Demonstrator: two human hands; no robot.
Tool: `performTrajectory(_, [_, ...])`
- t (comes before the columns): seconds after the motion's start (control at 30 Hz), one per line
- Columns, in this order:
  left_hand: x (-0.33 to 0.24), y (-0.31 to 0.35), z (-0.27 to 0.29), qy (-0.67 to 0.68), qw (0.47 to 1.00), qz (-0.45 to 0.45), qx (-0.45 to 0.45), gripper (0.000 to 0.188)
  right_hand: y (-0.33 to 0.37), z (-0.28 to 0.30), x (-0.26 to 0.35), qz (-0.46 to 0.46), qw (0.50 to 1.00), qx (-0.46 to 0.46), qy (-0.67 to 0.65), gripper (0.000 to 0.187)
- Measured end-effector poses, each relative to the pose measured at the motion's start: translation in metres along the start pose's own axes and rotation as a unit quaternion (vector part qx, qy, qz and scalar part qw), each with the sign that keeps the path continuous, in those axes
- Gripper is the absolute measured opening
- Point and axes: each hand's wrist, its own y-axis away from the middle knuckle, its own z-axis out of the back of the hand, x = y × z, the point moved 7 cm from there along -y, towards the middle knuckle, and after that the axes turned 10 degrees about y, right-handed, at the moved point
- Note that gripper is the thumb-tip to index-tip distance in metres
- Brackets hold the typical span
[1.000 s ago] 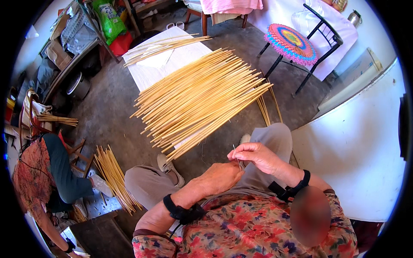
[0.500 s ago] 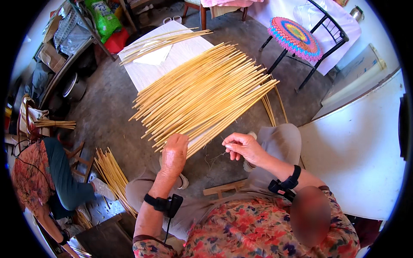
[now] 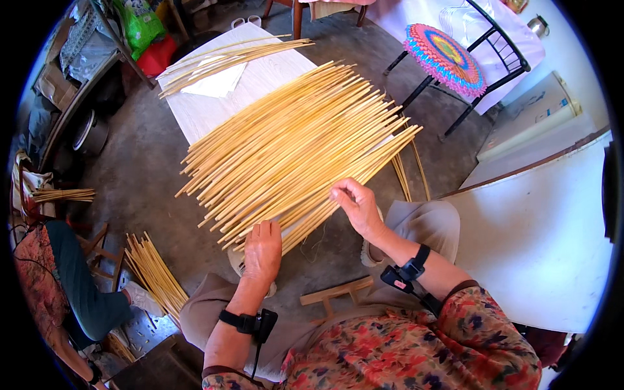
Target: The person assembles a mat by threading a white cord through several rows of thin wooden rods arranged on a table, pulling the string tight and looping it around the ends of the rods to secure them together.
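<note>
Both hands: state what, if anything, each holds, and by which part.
The left hand is at the left ends of the nearest sticks, the right hand near their middle; whether either grips anything cannot be told.

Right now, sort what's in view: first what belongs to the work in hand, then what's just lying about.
Apparently in the work:
- left hand, at the sticks' near ends
- right hand, over the nearest sticks
- pale sticks, laid side by side
- white table under them

Apparently lying about:
- colourful round seat cover
- green bag
- metal flask
</note>
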Motion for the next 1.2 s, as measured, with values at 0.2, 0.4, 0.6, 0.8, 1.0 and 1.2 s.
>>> performTrajectory(0.2, [-0.001,0.002,-0.007,-0.023,0.999,0.005,0.025,0.014,-0.037,-0.014,-0.046,-0.032,0.988,-0.052,-0.145,0.018])
performTrajectory(0.4, [0.004,0.006,-0.007,0.029,0.999,0.022,0.017,0.011,-0.032,-0.03,-0.061,-0.001,0.997,-0.039,-0.062,0.018])
performTrajectory(0.6, [0.011,-0.003,-0.003,0.052,0.997,0.033,0.042,0.017,-0.034,-0.03,-0.057,0.001,0.998,-0.048,-0.047,0.014])
performTrajectory(0.8, [0.013,-0.005,-0.008,0.033,0.997,0.053,0.044,0.015,-0.036,-0.032,-0.056,-0.001,0.998,-0.046,-0.044,0.017])
performTrajectory(1.0, [0.0,-0.005,-0.002,0.049,0.998,0.016,0.023,0.014,-0.036,-0.035,-0.058,0.001,0.995,-0.061,-0.081,0.014])
performTrajectory(1.2, [0.001,0.0,-0.008,0.063,0.998,0.019,0.014,0.013,-0.037,-0.036,-0.06,0.008,0.995,-0.056,-0.079,0.014])
